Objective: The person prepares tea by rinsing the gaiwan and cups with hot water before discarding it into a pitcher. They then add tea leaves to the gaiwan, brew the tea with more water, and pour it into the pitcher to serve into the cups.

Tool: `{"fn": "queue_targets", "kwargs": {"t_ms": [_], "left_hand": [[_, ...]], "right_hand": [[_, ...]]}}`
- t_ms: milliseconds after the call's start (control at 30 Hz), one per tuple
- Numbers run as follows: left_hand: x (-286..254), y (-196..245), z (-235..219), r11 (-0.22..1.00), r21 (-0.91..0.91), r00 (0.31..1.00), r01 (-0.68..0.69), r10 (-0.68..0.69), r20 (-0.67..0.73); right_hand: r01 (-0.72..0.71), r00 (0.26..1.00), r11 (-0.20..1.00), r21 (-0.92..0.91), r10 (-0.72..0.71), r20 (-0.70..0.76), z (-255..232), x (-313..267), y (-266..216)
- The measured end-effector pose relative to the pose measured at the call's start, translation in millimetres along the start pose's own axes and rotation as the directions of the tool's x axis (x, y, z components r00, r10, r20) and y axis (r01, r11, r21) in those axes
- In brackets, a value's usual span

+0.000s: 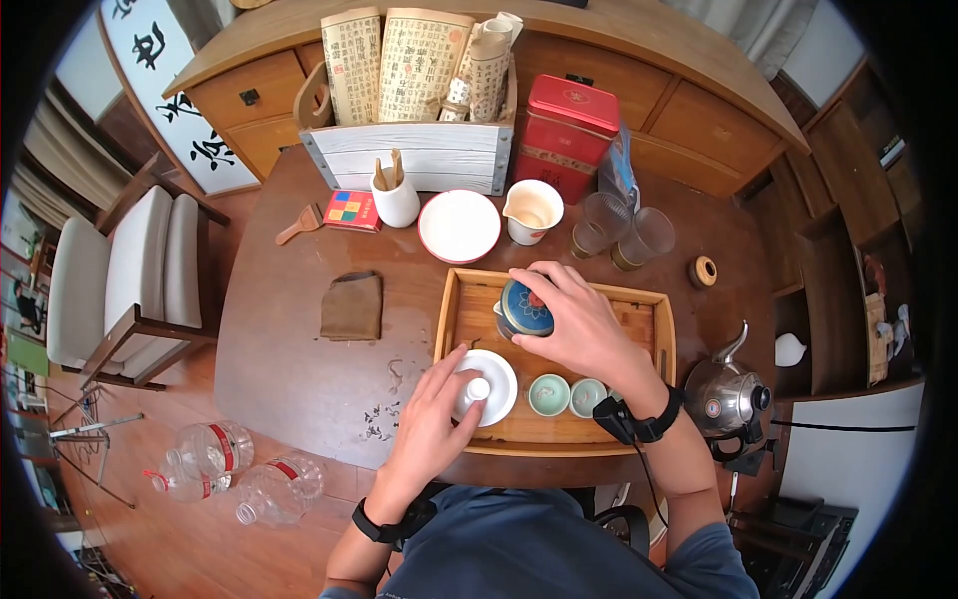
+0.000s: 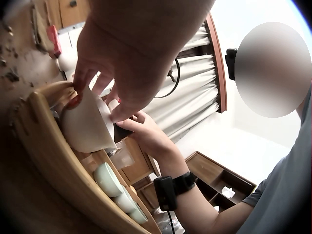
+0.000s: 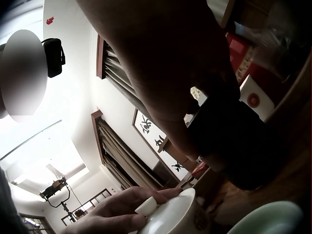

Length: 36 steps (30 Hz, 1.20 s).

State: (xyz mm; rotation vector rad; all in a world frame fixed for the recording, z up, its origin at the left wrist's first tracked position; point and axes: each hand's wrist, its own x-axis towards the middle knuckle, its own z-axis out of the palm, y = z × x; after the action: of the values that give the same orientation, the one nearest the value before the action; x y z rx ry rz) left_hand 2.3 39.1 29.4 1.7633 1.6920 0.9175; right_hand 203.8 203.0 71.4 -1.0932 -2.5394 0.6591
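Note:
A white gaiwan (image 1: 506,384) with a knobbed lid (image 1: 479,387) stands at the front left of the wooden tray (image 1: 559,447). My left hand (image 1: 436,414) is over it, thumb and index finger at either side of the knob, another finger reaching the far rim. My right hand (image 1: 584,324) grips a small pot with a petal-patterned blue lid (image 1: 523,305) and a reddish knob, thumb and fingers round its sides. In the right wrist view this pot (image 3: 239,141) is a dark cylinder under my hand. Pale green cups (image 1: 549,395) stand right of the gaiwan.
Behind the tray stand a white dish (image 1: 459,227), a pitcher (image 1: 534,212), two clear glasses (image 1: 644,240) and a red tin (image 1: 566,135). A steel kettle (image 1: 726,399) is at the right. A folded brown cloth (image 1: 351,306) and scattered tea leaves (image 1: 379,421) lie left.

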Motion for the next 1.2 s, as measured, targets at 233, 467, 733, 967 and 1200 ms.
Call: {"fn": "queue_targets", "kwargs": {"t_ms": [233,467,733,967,1200], "left_hand": [[-1.2,0.8,0.7,1.000,-0.004,1.000,0.001,-0.001,-0.001],[-3.1,2.6,-0.1,1.000,-0.009,1.000,0.003,-0.003,-0.001],[-4.6,2.8,0.9,1.000,0.003,1.000,-0.003,0.004,-0.005],[-6.0,0.4,3.6,1.000,-0.002,1.000,0.001,-0.001,-0.013],[-5.8,0.4,4.1,1.000,-0.011,1.000,0.016,-0.016,-0.010]], "right_hand": [[-0.004,1.000,1.000,0.008,0.004,-0.017,1.3,-0.6,-1.0],[0.005,0.999,1.000,0.013,-0.005,-0.036,2.6,-0.8,-0.3],[0.009,0.998,0.998,0.063,-0.004,-0.070,6.3,-0.6,5.1],[0.009,0.997,0.998,0.064,-0.004,-0.075,7.9,-1.2,5.7],[-0.006,0.997,0.998,0.066,0.011,-0.072,9.6,-1.6,5.5]]}}
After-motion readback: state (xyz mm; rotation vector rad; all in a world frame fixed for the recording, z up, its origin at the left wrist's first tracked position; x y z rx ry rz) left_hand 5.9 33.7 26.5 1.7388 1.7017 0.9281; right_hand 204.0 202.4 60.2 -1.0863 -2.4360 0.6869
